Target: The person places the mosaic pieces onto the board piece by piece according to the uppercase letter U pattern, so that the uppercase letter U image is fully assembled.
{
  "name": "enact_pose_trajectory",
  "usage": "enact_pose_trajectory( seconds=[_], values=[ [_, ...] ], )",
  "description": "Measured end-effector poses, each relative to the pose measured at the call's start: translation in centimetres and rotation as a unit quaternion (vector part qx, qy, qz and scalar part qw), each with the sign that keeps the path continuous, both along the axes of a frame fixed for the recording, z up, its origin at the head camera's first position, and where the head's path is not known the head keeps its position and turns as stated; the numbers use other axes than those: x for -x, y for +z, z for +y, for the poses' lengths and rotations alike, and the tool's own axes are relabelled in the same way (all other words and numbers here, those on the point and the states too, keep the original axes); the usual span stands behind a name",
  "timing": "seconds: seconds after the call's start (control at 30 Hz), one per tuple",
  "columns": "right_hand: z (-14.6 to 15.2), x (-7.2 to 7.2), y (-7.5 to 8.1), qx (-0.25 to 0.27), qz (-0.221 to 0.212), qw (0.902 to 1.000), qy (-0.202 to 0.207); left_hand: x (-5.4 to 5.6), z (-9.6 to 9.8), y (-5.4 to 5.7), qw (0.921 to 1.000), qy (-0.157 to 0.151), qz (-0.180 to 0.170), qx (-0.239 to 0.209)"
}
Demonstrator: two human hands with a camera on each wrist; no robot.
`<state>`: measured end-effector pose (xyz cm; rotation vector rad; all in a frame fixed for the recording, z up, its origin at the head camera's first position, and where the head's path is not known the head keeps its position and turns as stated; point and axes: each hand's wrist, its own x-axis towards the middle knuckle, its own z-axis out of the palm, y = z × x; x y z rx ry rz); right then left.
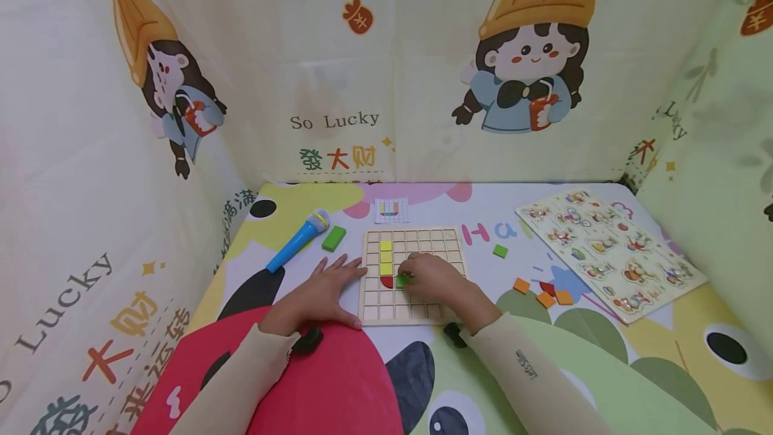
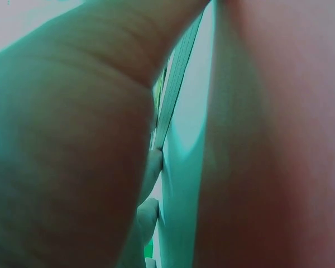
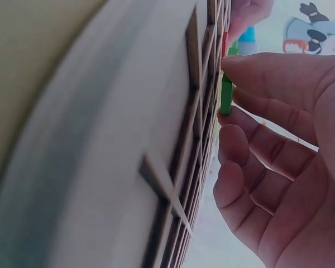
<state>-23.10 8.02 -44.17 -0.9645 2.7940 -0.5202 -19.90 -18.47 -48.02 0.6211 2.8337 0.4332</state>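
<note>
The right hand (image 1: 431, 280) pinches a small green tile (image 1: 401, 281) between thumb and fingertips, over the middle of a wooden grid board (image 1: 363, 307). The tile is just right of a rounded red piece (image 1: 387, 282); whether it touches the board is hard to tell, as the fingers partly cover it. On the board, 3 yellow tiles (image 1: 386, 257) stand in 1 column, running from the red piece toward the far edge.

The left hand (image 1: 320, 294) grasps nothing; its fingers are spread, with fingertips and thumb against the board's left edge.

Beyond the far edge of the board is a small printed card (image 1: 391, 211). To the left are a green block (image 1: 334, 239) and, farther left, a blue toy microphone (image 1: 298, 240). To the right lie 1 loose green square (image 1: 500, 251), 3 orange squares (image 1: 564, 297) with 1 dark red piece (image 1: 547, 288) among them, and a picture puzzle board (image 1: 610, 254) at the far right.
</note>
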Motion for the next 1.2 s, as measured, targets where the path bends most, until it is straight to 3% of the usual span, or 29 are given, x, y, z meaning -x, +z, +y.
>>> enact_pose_trajectory(
  seconds=[1.2],
  values=[
    [-0.10, 0.22, -0.31, -0.013, -0.004, 0.9998, 0.013, -0.07, 0.23, 0.32, 1.0000, 0.002, -0.004, 0.007]
  ],
)
